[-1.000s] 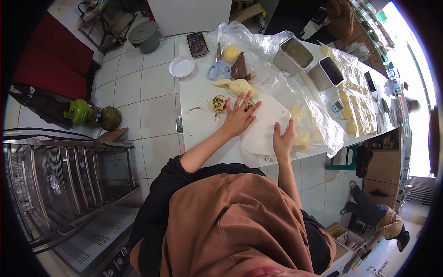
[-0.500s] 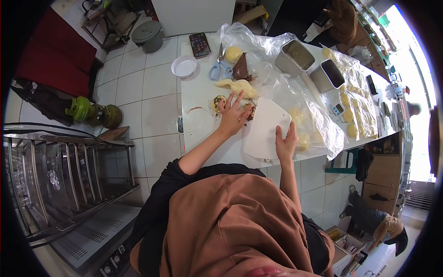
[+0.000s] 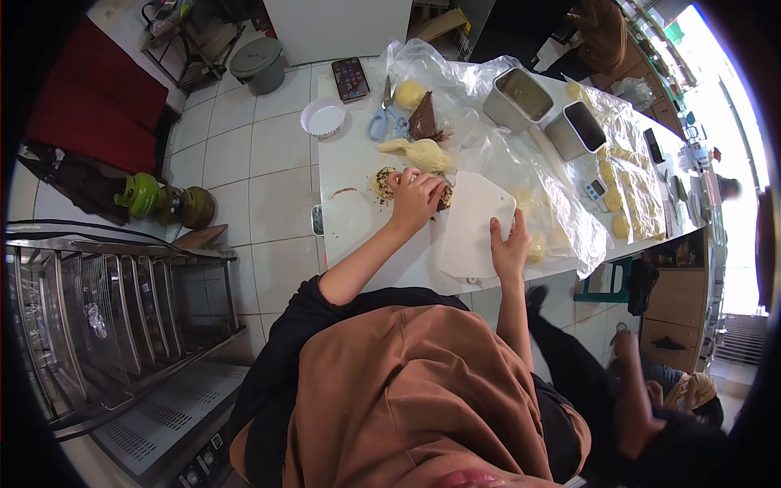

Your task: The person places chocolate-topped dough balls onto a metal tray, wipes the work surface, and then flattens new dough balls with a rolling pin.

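- Your left hand [image 3: 416,199] is clenched over a piece of filled dough [image 3: 444,197] at the middle of the table [image 3: 350,232]. Only the dough's dark edge shows past your fingers.
- A second lump [image 3: 381,181] sits just left of that hand, touching or nearly so.
- Your right hand [image 3: 509,248] lies on the near right edge of the white scraper [image 3: 472,220] with its fingers stretched out. I cannot tell whether they pinch it.
- If you squeeze harder, the dark filling could burst out and smear the table.
- The scraper's near end reaches the table's near edge, so a careless push could tip it off.
- The scraper's right side meets loose plastic [image 3: 569,224], and dragging it could snag the sheet.
- Another person [image 3: 639,407] stands near your right side, and a bump could jolt your elbow.
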`<state>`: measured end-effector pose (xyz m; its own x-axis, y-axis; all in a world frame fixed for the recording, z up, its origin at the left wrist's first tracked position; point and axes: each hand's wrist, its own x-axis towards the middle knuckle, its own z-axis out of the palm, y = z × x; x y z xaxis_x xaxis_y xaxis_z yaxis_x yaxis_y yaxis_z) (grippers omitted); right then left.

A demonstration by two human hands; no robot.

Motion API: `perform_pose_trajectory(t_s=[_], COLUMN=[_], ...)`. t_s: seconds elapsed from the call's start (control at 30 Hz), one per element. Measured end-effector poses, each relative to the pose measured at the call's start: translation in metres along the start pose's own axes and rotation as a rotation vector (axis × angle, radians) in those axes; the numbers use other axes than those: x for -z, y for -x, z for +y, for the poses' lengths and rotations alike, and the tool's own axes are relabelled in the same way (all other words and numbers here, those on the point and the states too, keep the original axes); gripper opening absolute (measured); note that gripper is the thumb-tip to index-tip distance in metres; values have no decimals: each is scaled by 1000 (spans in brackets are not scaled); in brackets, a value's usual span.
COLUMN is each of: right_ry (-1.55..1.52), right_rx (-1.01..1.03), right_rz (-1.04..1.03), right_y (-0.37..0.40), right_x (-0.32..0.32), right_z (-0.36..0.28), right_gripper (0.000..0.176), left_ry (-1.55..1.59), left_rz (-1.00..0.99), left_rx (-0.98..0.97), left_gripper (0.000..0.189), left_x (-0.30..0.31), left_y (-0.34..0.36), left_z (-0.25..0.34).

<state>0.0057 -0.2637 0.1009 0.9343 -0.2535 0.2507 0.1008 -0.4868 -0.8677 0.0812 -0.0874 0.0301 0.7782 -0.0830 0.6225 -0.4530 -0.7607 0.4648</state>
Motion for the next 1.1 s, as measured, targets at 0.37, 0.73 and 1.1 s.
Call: perform_pose_trajectory(t_s=[0.37, 0.73, 1.1], right_ry=[75, 36, -182], right_rx=[21, -112, -79], right_rz=[-13, 12, -155], right_y=[-4, -12, -18], right_x=[4, 14, 14], right_z=[-1, 0, 13], right_gripper=[28, 29, 30], left_ry=[38, -7, 449], left_rz=[-118, -39, -230], left_rx=[57, 37, 347], left_gripper=[6, 13, 21], left_x=[-3, 1, -5], left_y=[6, 5, -9], left_z=[2, 8, 3])
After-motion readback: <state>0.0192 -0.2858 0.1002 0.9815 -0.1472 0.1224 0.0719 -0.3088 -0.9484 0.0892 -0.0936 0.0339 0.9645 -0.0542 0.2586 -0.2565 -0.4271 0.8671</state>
